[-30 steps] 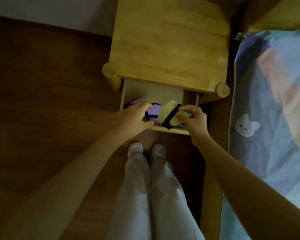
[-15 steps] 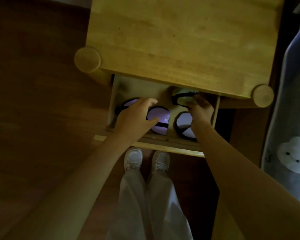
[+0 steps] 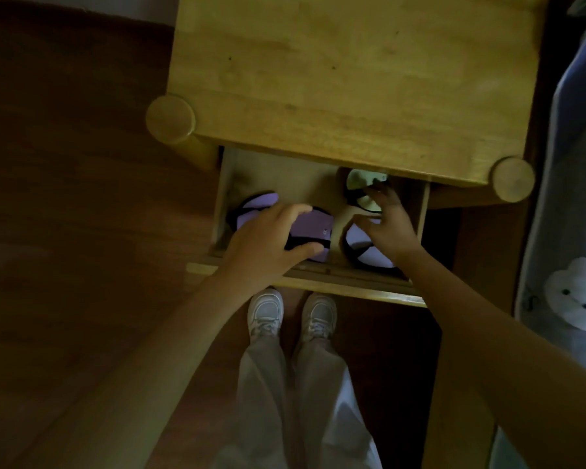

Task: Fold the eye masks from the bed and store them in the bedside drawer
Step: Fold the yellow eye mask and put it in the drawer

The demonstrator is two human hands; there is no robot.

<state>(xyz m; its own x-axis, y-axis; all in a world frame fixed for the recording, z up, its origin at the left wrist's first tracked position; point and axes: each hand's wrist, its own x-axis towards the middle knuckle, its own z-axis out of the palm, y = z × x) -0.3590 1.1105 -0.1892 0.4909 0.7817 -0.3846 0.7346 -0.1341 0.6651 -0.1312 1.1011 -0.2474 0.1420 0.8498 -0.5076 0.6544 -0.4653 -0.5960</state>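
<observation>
1. Head view: drawer (image 3: 278,174) of the wooden nightstand (image 3: 352,79) pulled out, both hands inside.
2. Left hand (image 3: 268,245): fingers spread, palm down on a purple eye mask (image 3: 310,226) with a black strap; thumb at its near edge. A second purple mask (image 3: 259,201) pokes out just past the fingertips.
3. Right hand (image 3: 388,228): fingers loosely apart, tips touching the pale green eye mask (image 3: 361,182) at the drawer's back. Actual grip: cannot tell.
4. Third purple mask (image 3: 361,247) lies under the right palm.
5. Bed cover (image 3: 575,231) lies well right of the right hand.
</observation>
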